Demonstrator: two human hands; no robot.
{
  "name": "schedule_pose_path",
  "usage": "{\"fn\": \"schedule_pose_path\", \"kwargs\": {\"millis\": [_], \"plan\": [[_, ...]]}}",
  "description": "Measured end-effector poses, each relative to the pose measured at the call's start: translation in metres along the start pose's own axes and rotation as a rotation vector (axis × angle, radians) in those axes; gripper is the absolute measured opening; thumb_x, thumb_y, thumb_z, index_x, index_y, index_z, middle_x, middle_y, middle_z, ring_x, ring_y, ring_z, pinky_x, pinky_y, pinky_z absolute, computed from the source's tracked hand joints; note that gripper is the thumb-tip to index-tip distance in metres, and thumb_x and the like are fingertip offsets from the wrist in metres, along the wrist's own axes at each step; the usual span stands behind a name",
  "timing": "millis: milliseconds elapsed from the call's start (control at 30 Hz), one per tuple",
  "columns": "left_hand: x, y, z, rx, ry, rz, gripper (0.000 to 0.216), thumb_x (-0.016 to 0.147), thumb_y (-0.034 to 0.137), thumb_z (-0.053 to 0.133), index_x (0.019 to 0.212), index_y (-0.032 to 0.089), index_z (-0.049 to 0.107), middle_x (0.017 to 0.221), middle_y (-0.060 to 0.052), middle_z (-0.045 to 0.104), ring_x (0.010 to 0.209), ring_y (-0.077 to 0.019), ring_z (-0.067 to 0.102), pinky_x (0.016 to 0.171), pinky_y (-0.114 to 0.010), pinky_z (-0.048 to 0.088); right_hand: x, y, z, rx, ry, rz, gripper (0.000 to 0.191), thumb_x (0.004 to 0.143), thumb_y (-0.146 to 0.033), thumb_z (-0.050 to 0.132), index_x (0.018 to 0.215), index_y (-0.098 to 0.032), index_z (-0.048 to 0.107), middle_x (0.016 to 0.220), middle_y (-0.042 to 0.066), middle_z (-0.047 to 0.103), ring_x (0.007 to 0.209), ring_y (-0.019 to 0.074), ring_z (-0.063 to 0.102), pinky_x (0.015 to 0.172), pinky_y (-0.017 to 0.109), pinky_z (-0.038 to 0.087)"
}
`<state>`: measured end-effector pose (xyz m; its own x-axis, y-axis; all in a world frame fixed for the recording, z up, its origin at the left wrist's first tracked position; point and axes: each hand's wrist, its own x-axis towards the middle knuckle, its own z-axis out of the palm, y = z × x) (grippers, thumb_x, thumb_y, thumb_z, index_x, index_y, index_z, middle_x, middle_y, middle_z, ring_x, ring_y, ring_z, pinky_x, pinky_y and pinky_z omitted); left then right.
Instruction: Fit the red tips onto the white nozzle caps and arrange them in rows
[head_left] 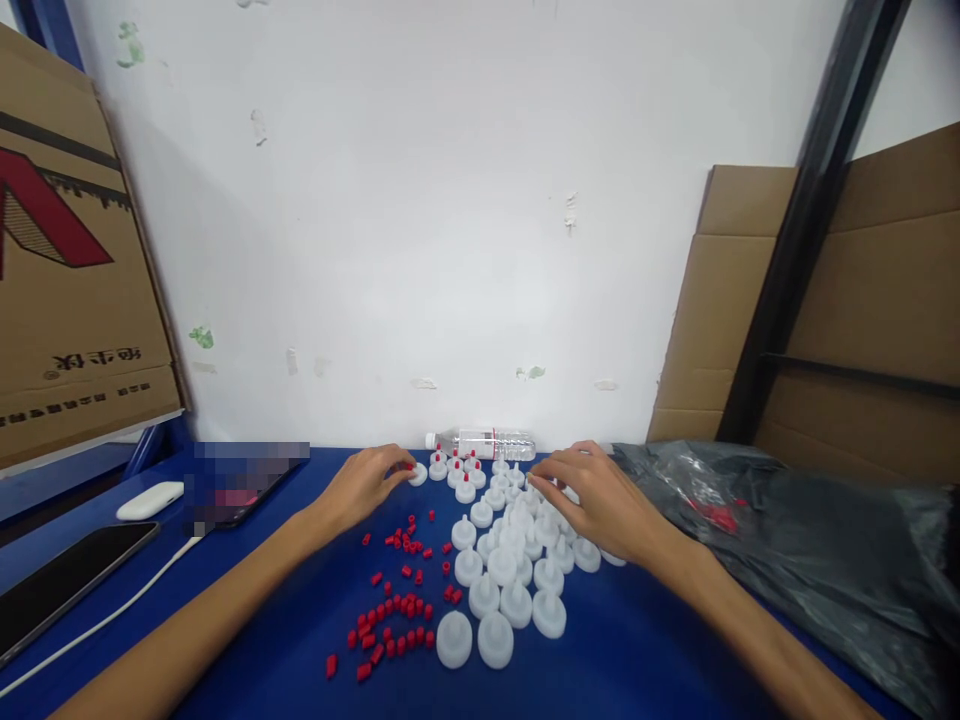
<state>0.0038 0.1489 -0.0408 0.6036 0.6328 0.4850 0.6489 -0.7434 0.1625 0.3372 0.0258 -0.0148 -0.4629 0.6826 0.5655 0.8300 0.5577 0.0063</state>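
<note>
My left hand is closed in a pinch on a white nozzle cap with a red tip, at the left of the capped group. Beside it stand several white nozzle caps with small red tip covers. My right hand reaches over the far right part of a pile of bare white nozzle caps. Its thumb and forefinger come together at the pile's edge; what lies between them is too small to make out. Loose red tip covers lie scattered on the blue table, left of the pile.
A clear plastic bottle lies along the wall behind the caps. At left are a phone, a white earphone case, a second phone and a white cable. Grey plastic sheeting covers the right side. Cardboard leans behind.
</note>
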Motion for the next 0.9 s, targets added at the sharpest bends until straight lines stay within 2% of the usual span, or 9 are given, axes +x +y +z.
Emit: {"fn": "schedule_pose_path", "kwargs": {"millis": [67, 133, 200, 267, 333, 467, 633, 767, 900], "plan": [[0.000, 0.014, -0.005, 0.020, 0.054, 0.028, 0.029, 0.103, 0.037, 0.046, 0.104, 0.021, 0.070, 0.101, -0.008, 0.075, 0.090, -0.0244, 0.071, 0.078, -0.035, 0.053, 0.001, -0.008, 0.000, 0.003, 0.027, -0.024, 0.023, 0.105, -0.027, 0.047, 0.123, -0.023, 0.062, 0.111, 0.006, 0.073, 0.096, 0.0228, 0.067, 0.094, 0.044, 0.044], [-0.001, 0.036, -0.005, 0.019, 0.103, 0.090, 0.028, 0.105, 0.036, 0.044, 0.109, 0.020, 0.067, 0.104, -0.008, 0.074, 0.095, -0.0235, 0.069, 0.084, -0.036, 0.053, 0.001, -0.019, 0.000, 0.010, 0.038, -0.040, 0.037, 0.104, -0.031, 0.052, 0.140, -0.025, 0.050, 0.125, 0.009, 0.068, 0.107, 0.0251, 0.064, 0.095, 0.045, 0.044], [-0.004, 0.063, -0.002, -0.006, 0.194, 0.262, 0.023, 0.106, 0.035, 0.048, 0.107, 0.019, 0.064, 0.099, -0.007, 0.073, 0.089, -0.0200, 0.069, 0.080, -0.033, 0.054, 0.002, -0.032, 0.001, 0.040, 0.043, -0.070, 0.050, 0.101, -0.038, 0.059, 0.146, -0.026, 0.042, 0.133, 0.010, 0.064, 0.113, 0.0266, 0.062, 0.097, 0.045, 0.044], [-0.008, 0.087, 0.002, -0.015, 0.266, 0.452, 0.015, 0.105, 0.029, 0.051, 0.104, 0.017, 0.060, 0.095, -0.006, 0.071, 0.087, -0.0181, 0.067, 0.077, -0.029, 0.053, 0.002, -0.044, 0.003, 0.086, 0.044, -0.128, 0.050, 0.098, -0.044, 0.062, 0.140, -0.024, 0.046, 0.133, 0.010, 0.064, 0.114, 0.0264, 0.062, 0.098, 0.045, 0.044], [-0.013, 0.105, 0.005, 0.022, 0.298, 0.552, 0.019, 0.106, 0.026, 0.048, 0.091, 0.017, 0.056, 0.082, -0.004, 0.066, 0.072, -0.0160, 0.060, 0.065, -0.027, 0.049, 0.002, -0.052, 0.006, 0.129, 0.057, -0.203, 0.034, 0.100, -0.044, 0.059, 0.125, -0.022, 0.054, 0.121, 0.008, 0.070, 0.105, 0.0241, 0.065, 0.098, 0.044, 0.043], [-0.015, 0.116, 0.001, 0.173, 0.223, 0.595, 0.029, 0.104, 0.019, 0.036, 0.080, 0.019, 0.051, 0.074, -0.004, 0.058, 0.065, -0.0179, 0.049, 0.055, -0.029, 0.039, 0.003, -0.056, 0.011, 0.168, 0.112, -0.270, 0.017, 0.104, -0.037, 0.054, 0.102, -0.021, 0.058, 0.094, 0.001, 0.074, 0.081, 0.0166, 0.067, 0.096, 0.039, 0.041], [-0.014, 0.118, -0.001, 0.038, 0.098, 0.464, 0.030, 0.103, 0.019, 0.034, 0.075, 0.021, 0.044, 0.068, -0.001, 0.053, 0.069, -0.0190, 0.047, 0.057, -0.030, 0.034, 0.007, -0.053, 0.012, 0.030, 0.193, -0.331, 0.021, 0.103, -0.037, 0.056, 0.095, -0.019, 0.061, 0.081, -0.001, 0.073, 0.070, 0.0148, 0.065, 0.090, 0.037, 0.040], [-0.016, 0.113, -0.006, -0.230, 0.073, 0.211, 0.040, 0.107, 0.029, 0.028, 0.070, 0.021, 0.038, 0.068, 0.001, 0.049, 0.066, -0.0160, 0.047, 0.062, -0.029, 0.036, 0.007, -0.030, 0.005, -0.122, 0.257, -0.375, 0.010, 0.103, -0.018, 0.054, 0.100, -0.020, 0.064, 0.108, 0.004, 0.077, 0.081, 0.0154, 0.069, 0.091, 0.037, 0.039], [-0.013, 0.094, -0.018, -0.179, 0.104, 0.008, 0.044, 0.108, 0.036, 0.026, 0.069, 0.022, 0.039, 0.068, 0.001, 0.048, 0.064, -0.0165, 0.047, 0.064, -0.031, 0.036, 0.001, 0.013, -0.008, -0.142, 0.272, -0.131, 0.008, 0.101, -0.026, 0.058, 0.101, -0.023, 0.065, 0.103, 0.002, 0.077, 0.081, 0.0173, 0.070, 0.094, 0.039, 0.040]]}}
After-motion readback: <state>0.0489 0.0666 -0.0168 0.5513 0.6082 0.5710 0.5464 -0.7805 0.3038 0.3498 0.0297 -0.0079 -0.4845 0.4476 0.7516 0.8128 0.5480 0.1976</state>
